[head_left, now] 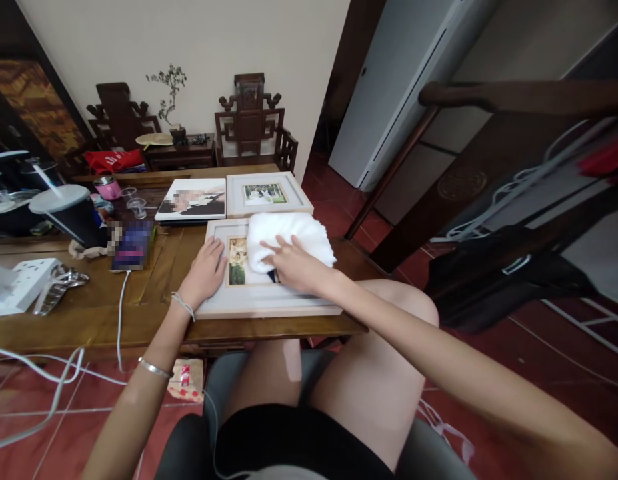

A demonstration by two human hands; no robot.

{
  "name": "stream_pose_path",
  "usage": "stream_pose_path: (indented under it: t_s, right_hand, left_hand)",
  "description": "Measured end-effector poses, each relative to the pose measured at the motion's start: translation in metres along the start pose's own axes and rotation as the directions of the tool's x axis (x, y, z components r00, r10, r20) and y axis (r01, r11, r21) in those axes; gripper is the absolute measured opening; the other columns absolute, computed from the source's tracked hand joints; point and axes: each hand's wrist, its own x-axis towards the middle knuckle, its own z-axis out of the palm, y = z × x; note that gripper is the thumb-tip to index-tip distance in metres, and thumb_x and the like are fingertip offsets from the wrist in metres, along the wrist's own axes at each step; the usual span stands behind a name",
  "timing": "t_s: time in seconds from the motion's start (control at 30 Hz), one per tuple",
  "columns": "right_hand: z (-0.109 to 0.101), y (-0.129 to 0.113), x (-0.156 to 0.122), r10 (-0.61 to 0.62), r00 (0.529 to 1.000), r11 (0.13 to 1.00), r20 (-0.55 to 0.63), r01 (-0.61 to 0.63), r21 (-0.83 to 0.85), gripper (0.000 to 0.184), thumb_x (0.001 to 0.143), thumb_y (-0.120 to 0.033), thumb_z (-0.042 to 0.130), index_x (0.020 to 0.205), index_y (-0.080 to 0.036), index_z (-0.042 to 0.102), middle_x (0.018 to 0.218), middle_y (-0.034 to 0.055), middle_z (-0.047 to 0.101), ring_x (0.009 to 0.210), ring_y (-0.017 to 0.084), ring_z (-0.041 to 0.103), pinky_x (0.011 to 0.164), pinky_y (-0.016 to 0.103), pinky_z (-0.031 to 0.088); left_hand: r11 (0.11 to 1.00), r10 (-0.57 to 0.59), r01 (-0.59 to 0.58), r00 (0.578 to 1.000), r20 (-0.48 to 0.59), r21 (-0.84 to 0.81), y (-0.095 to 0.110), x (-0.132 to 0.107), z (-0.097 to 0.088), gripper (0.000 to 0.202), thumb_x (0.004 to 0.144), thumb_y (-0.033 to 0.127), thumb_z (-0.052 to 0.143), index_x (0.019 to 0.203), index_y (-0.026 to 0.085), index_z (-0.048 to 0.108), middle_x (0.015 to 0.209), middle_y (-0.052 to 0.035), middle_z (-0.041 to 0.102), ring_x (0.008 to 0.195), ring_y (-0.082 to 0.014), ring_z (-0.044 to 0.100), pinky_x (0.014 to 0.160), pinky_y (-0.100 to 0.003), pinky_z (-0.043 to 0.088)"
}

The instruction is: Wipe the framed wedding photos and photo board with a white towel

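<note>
A white picture frame [283,303] with a photo inside lies flat at the table's front edge. My left hand [205,270] rests on its left side, fingers stretched out and holding nothing. On the right part of the frame lies a folded white towel [289,230], covering part of the photo. My right hand [291,263] lies on the towel with its fingers spread, pressing it against the frame. Behind are a second white picture frame [293,187] and a photo panel [191,190] showing a picture of people.
On the wooden table [153,320] at left stand a lidded cup with a straw [71,210], a phone [132,247] on a white cable, a power strip [23,283] and a pink mug [107,188]. A dark wooden chair [489,153] stands to the right.
</note>
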Motion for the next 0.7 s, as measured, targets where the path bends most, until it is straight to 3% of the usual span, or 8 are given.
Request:
stream_pose_path:
  t_s: [0.13,0.2,0.3,0.4,0.5,0.6,0.7]
  right_hand:
    - [-0.024,-0.026,-0.05,-0.134,0.98,0.983,0.15,0.112,0.146,0.062,0.077,0.005,0.043,0.131,-0.014,0.066,0.148,0.0168,0.053,0.139,0.039,0.045,0.106,0.057,0.043]
    - [-0.032,-0.037,-0.063,-0.196,0.968,0.964,0.157,0.162,0.209,0.059,0.075,0.006,0.043,0.123,-0.014,0.071,0.139,0.0165,0.062,0.135,0.036,0.05,0.103,0.05,0.048]
    - [-0.029,-0.05,-0.063,-0.205,0.974,0.956,0.1,0.177,0.233,0.062,0.075,0.006,0.043,0.126,-0.016,0.07,0.149,0.014,0.053,0.141,0.037,0.043,0.108,0.054,0.044]
    - [-0.011,-0.048,-0.039,-0.124,0.992,0.976,0.031,0.117,0.186,0.067,0.077,0.004,0.044,0.139,-0.016,0.06,0.161,0.0123,0.036,0.148,0.042,0.027,0.114,0.066,0.03]
    - [0.006,-0.031,0.001,-0.028,0.997,0.992,-0.07,0.037,0.119,0.066,0.081,0.002,0.045,0.144,-0.014,0.055,0.163,0.0131,0.03,0.15,0.044,0.021,0.116,0.068,0.022]
    - [0.01,-0.012,0.043,0.025,0.989,0.998,-0.146,-0.018,0.053,0.064,0.082,0.002,0.047,0.143,-0.016,0.056,0.165,0.0118,0.025,0.151,0.044,0.015,0.117,0.069,0.019]
    - [0.005,-0.009,0.068,0.046,0.993,0.999,-0.106,-0.044,0.019,0.061,0.084,0.002,0.048,0.139,-0.018,0.06,0.166,0.0089,0.024,0.151,0.046,0.012,0.115,0.072,0.017]
  left_hand:
    - [1.0,0.006,-0.006,1.0,-0.002,-0.007,-0.001,0.0,0.002,0.051,0.101,0.029,0.03,0.143,0.007,0.048,0.155,-0.0175,0.044,0.15,-0.0289,0.03,0.122,-0.054,0.029]
    - [1.0,0.006,-0.006,1.0,0.002,-0.002,-0.001,0.0,0.003,0.052,0.1,0.026,0.029,0.144,0.005,0.048,0.155,-0.0187,0.044,0.151,-0.0295,0.029,0.122,-0.054,0.03]
    - [1.0,0.004,-0.004,1.0,0.003,-0.001,0.0,0.0,0.003,0.051,0.1,0.024,0.029,0.143,0.005,0.049,0.154,-0.0189,0.044,0.151,-0.0304,0.028,0.121,-0.056,0.031]
    - [1.0,0.014,-0.014,1.0,0.002,-0.001,-0.001,0.0,0.002,0.051,0.1,0.024,0.029,0.143,0.007,0.05,0.154,-0.0175,0.046,0.15,-0.0308,0.029,0.121,-0.057,0.032]
    - [1.0,0.023,-0.023,1.0,-0.004,-0.001,-0.002,-0.001,0.003,0.051,0.1,0.024,0.03,0.143,0.007,0.05,0.154,-0.0175,0.046,0.15,-0.0309,0.029,0.12,-0.057,0.032]
    - [1.0,0.028,-0.029,0.999,-0.027,-0.011,-0.005,-0.001,0.004,0.05,0.1,0.026,0.031,0.142,0.008,0.051,0.153,-0.0165,0.047,0.15,-0.0295,0.031,0.122,-0.053,0.031]
    - [0.999,0.035,-0.037,0.998,-0.05,-0.029,-0.006,-0.001,0.004,0.049,0.1,0.026,0.031,0.141,0.009,0.052,0.151,-0.0151,0.05,0.149,-0.028,0.032,0.123,-0.05,0.029]
